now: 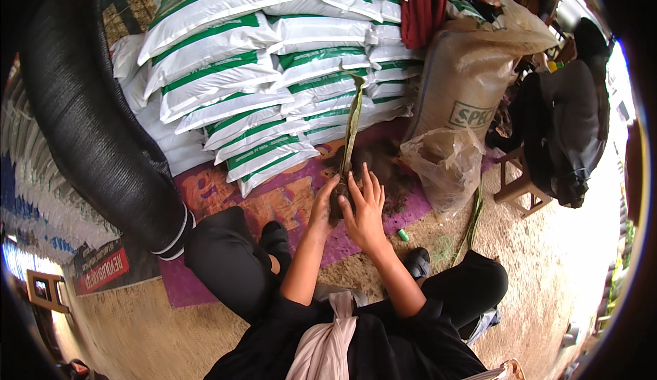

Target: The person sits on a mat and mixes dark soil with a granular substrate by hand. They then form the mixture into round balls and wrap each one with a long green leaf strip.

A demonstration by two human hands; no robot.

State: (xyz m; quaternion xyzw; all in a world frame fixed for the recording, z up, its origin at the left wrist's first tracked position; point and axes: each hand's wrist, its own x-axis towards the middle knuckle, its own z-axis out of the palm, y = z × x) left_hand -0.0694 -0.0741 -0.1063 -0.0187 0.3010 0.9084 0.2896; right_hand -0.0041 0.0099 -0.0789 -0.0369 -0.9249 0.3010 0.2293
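Between my palms stands a plant with a long, narrow green-brown leaf (pixel 352 120) pointing up and away from me. At its base is a dark clump of soil (pixel 337 202). My left hand (pixel 321 203) is closed around the clump's left side, its fingers partly hidden behind it. My right hand (pixel 366 209) presses on the clump from the right, fingers stretched forward along it. Just beyond, loose dark soil (pixel 380 168) lies heaped on a purple printed sheet (pixel 410 205).
White-and-green sacks (pixel 274 93) are stacked ahead. To the right stand a crumpled clear plastic bag (pixel 445 168), a big tan sack (pixel 458 79) and a wooden stool (pixel 517 181). A large black roll (pixel 96 106) leans at left. A small green cap (pixel 402 235) lies near my right foot.
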